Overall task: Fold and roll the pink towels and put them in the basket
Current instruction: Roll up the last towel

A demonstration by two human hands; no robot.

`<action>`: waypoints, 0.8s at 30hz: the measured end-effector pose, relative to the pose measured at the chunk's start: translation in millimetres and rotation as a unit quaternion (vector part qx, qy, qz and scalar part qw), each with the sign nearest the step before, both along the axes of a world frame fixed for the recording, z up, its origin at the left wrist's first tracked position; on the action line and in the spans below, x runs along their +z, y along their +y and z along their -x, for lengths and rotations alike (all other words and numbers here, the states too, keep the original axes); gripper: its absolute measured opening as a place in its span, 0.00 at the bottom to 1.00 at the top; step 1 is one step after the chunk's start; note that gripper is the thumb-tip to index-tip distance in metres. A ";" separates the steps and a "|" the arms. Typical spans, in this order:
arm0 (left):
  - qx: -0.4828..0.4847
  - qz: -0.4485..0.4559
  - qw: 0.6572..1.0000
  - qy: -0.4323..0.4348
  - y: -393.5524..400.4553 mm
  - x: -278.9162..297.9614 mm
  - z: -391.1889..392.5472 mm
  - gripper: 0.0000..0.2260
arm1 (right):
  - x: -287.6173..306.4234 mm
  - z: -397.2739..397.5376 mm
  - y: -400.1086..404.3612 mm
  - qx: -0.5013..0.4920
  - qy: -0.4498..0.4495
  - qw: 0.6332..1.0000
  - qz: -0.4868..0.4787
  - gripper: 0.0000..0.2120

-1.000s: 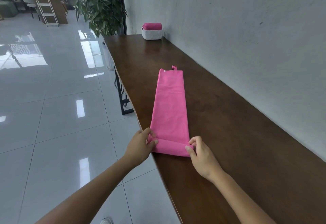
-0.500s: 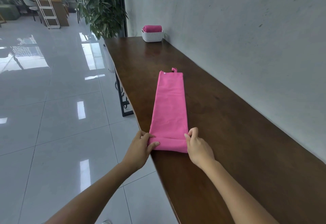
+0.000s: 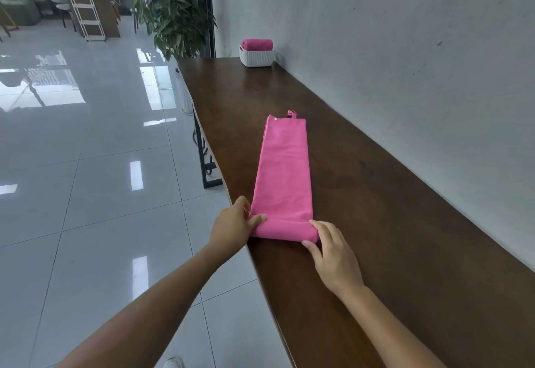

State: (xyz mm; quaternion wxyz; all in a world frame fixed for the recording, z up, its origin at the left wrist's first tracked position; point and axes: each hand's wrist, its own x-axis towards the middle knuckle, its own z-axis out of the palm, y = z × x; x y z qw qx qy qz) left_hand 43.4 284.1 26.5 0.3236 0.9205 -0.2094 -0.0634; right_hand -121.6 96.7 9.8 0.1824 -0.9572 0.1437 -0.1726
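A pink towel point(image 3: 285, 170), folded into a long narrow strip, lies lengthwise on the dark wooden table point(image 3: 390, 223). Its near end is rolled up into a short fat roll. My left hand point(image 3: 234, 225) grips the roll's left end, thumb on top. My right hand point(image 3: 330, 249) pinches the roll's right end between thumb and fingers. The strip's far end shows a small hanging loop and a snap. A white basket point(image 3: 257, 56) stands at the table's far end by the wall, with a rolled pink towel point(image 3: 257, 44) in it.
A grey wall point(image 3: 405, 49) runs along the table's right side. The table's left edge drops to a glossy tiled floor point(image 3: 86, 194). A potted plant point(image 3: 176, 11) stands past the far left corner. A white rack and furniture stand far back.
Both hands have rolled the towel's near end forward, so the roll is thicker and the flat strip shorter.
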 end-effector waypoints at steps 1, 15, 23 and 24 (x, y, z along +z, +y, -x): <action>-0.002 0.002 1.000 -0.023 0.3 -0.8 1.9 0.16 | 0.8 -1.0 -1.2 -0.001 0.006 1.000 -0.014 0.28; -0.066 0.013 0.997 -0.046 6.5 -24.2 -6.9 0.20 | 28.0 -46.4 -24.7 -0.043 0.144 0.979 -0.136 0.15; -0.080 -0.084 0.991 0.059 -13.9 8.5 -43.6 0.27 | 36.8 -67.9 -21.1 -0.079 0.171 0.976 -0.108 0.12; -0.077 -0.092 0.990 0.068 -17.0 10.4 -48.3 0.29 | 38.1 -72.4 -22.0 -0.083 0.169 0.976 -0.110 0.11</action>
